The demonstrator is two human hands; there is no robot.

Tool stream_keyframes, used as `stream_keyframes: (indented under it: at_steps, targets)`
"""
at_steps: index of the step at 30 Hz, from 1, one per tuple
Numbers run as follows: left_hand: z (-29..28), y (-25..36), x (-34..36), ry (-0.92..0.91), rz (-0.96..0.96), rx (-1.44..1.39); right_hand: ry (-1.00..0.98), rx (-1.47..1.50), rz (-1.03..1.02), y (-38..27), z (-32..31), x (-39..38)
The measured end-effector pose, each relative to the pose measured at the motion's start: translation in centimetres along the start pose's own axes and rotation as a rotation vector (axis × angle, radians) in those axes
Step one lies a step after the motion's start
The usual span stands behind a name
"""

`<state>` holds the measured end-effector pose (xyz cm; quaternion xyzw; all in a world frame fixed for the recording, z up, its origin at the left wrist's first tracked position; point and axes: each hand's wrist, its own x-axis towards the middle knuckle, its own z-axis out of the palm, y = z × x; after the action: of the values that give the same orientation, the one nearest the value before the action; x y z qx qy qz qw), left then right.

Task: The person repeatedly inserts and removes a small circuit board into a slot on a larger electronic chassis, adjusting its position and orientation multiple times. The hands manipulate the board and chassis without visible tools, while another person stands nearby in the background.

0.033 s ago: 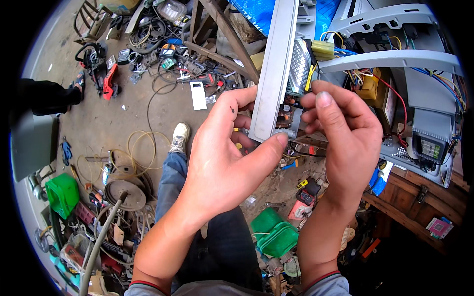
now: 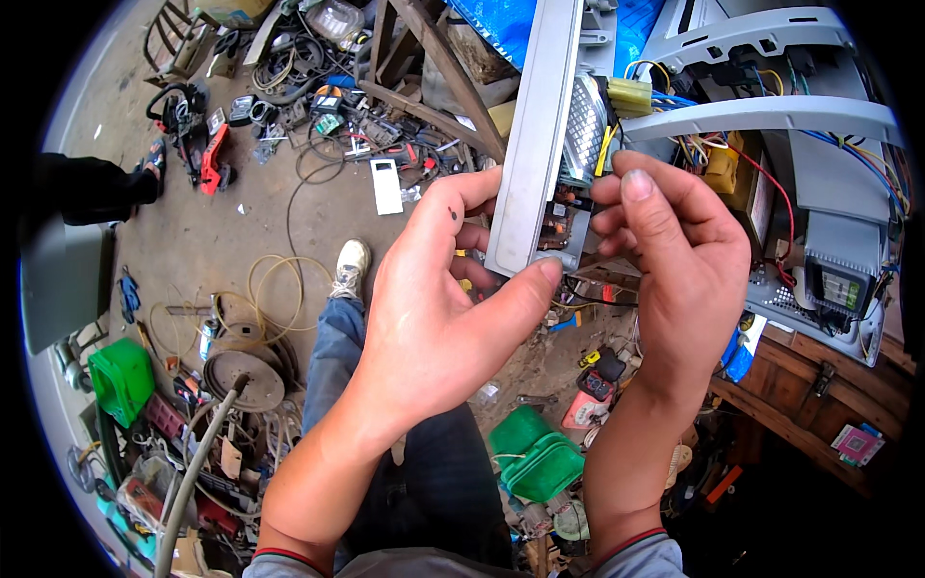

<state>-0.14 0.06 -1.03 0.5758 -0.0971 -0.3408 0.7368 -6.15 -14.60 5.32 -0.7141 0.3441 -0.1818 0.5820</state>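
The left hand grips the lower end of a long grey panel, left of an open, wire-filled grey casing; the right hand, fingers curled, hovers near yellow strips, and whether it pinches anything I cannot tell

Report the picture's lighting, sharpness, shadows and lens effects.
Head view: the left hand and right hand look sharp and brightly lit; head view: deep shadow hides detail below the wooden boards; head view: fisheye corners go black, with a bluish fringe along the left rim.
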Motion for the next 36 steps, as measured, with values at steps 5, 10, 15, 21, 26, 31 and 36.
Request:
stream_keyframes:
  at_steps: [5, 10, 15, 21, 26, 31, 36]
  targets:
    - [0.2, 0.2, -0.1, 0.019, -0.022, -0.020, -0.012, -0.105, -0.244, 0.9, 0.3, 1.4]
    - [-0.7, -0.7, 0.3, -0.052, 0.110, 0.226, -0.189, -0.522, -0.905, 2.2, -1.6, 4.1]
    - [-1.1, -2.2, 2.1, -0.157, 0.492, 0.512, -0.245, -0.646, -1.178, 2.9, -2.4, 6.2]
    - [-1.6, -3.2, 3.5, -0.199, 0.662, 0.461, -0.216, -0.804, -1.379, 2.8, -2.7, 7.0]
    - [-2.6, -2.8, 5.2, -0.272, 0.638, 0.285, -0.186, -0.785, -1.507, 2.7, -2.3, 8.9]
    - [-2.6, -4.3, 6.3, -0.197, 0.722, 0.292, -0.183, -0.760, -1.570, 3.6, -1.6, 9.3]
    - [-1.4, -5.3, 6.0, -0.114, 0.743, 0.174, -0.248, -0.548, -1.377, 4.2, -1.6, 8.1]
